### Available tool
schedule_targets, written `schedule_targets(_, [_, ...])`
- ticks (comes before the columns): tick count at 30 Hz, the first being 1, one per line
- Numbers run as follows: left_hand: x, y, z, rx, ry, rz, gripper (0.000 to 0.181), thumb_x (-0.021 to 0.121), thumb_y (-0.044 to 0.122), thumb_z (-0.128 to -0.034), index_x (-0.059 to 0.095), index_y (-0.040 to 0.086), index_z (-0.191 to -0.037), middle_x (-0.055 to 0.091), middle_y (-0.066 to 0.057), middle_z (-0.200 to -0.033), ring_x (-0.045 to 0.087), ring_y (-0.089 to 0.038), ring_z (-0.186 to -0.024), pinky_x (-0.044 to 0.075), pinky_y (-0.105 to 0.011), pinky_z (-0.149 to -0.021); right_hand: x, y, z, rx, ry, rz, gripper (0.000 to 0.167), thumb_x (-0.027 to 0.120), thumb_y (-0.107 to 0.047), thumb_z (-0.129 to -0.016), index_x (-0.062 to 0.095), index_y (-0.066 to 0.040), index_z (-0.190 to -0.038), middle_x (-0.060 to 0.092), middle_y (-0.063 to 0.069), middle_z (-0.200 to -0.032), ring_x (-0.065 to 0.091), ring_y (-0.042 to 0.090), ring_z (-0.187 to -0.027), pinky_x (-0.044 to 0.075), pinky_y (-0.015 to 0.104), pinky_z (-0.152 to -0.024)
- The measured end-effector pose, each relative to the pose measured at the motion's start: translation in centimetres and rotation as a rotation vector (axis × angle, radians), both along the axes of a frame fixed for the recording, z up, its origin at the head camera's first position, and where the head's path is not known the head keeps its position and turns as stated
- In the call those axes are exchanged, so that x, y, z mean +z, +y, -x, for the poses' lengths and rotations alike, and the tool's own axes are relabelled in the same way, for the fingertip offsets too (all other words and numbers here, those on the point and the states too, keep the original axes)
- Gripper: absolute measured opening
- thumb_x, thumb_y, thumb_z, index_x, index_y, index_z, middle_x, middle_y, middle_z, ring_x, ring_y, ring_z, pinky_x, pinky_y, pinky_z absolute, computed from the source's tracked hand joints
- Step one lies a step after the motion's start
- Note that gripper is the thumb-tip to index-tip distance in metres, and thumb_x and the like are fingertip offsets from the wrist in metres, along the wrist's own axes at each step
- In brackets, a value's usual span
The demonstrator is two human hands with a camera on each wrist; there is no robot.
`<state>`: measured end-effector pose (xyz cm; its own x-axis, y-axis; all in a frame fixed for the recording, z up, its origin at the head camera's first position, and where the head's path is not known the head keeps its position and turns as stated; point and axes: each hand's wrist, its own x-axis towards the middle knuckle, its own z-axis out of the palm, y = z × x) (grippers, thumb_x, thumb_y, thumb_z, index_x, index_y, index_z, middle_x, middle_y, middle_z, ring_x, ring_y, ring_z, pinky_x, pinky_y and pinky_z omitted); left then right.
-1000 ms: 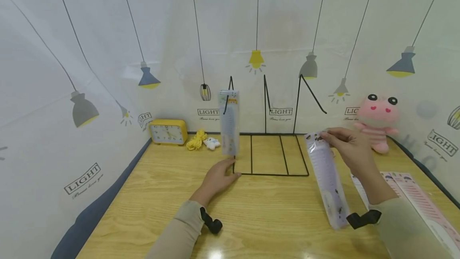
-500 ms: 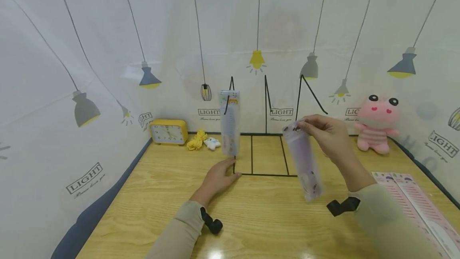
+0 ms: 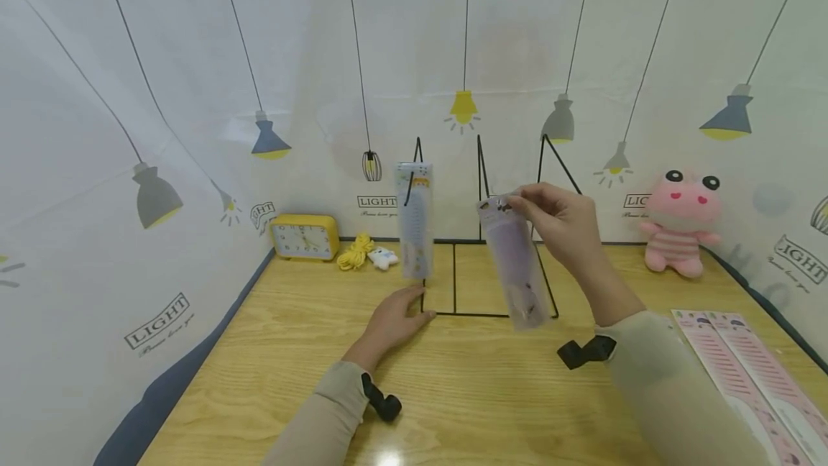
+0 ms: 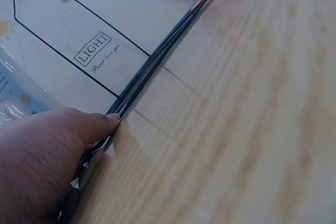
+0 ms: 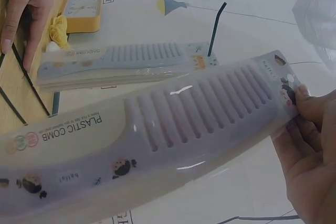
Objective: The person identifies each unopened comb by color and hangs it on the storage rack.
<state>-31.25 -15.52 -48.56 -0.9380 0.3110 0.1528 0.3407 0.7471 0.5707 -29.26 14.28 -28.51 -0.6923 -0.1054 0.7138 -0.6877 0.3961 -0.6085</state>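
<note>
The right hand [image 3: 561, 229] pinches the upper corner of a lilac plastic comb in a long clear package [image 5: 199, 108] between thumb and fingers. The package hangs at a slant in front of the black wire rack [image 3: 472, 315], its top edge near the tip of the middle hook; whether the two touch cannot be told. The left hand [image 3: 392, 322] lies at the rack's front left corner — fingers extended rather than curled, thumb touching the wire.

On the lilac package, "PLASTIC COMB" reads upside down in the right wrist view; the line beneath is too small to make out. The pale cloth backdrop printed with lamps [image 3: 310, 106] carries "LIGHT" in boxes, with script below.

A blue comb in a clear package [image 3: 415, 221] hangs on the left hook, and a gap separates it from the lilac one. The right hook rises behind the right hand. In front of the rack, the wood-grained bench [image 3: 472, 387] stretches between the forearms — well apart from the two pink striped packages [image 3: 724, 362] lying at the right.
</note>
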Motion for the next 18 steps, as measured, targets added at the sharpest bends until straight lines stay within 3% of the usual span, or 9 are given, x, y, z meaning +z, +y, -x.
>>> schedule_targets(8, [0.0,0.1,-0.2,-0.004,0.002,-0.011,0.062,0.063,0.043,-0.0992,0.048,0.011,-0.151,0.044,-0.008,-0.155,0.040,-0.033,-0.142,0.034,-0.052,-0.116,-0.3,-0.8,0.2,0.020,-0.069,0.021,0.014,0.072,-0.015,-0.095,0.076,-0.003,-0.100,0.076,0.011,-0.095,0.069,0.003,-0.083,0.055,0.014,-0.072])
schedule_targets(16, [0.0,0.0,-0.2,0.002,0.004,-0.023,0.062,0.063,0.043,-0.0990,0.048,0.012,-0.151,0.044,-0.008,-0.155,0.040,-0.033,-0.142,0.033,-0.052,-0.116,1.1,-2.2,-1.4,0.079,-0.055,0.052,0.014,0.069,-0.004,-0.096,0.072,0.009,-0.099,0.073,0.022,-0.093,0.070,0.010,-0.083,0.056,0.015,-0.074])
schedule_targets(18, [0.0,0.0,-0.2,0.001,0.005,-0.024,0.062,0.063,0.043,-0.0990,0.048,0.011,-0.151,0.044,-0.008,-0.155,0.040,-0.033,-0.142,0.033,-0.052,-0.116,0.7,-2.1,-0.9,0.073,-0.055,0.055,0.014,0.069,-0.006,-0.096,0.073,0.006,-0.099,0.074,0.020,-0.093,0.070,0.010,-0.083,0.055,0.014,-0.074])
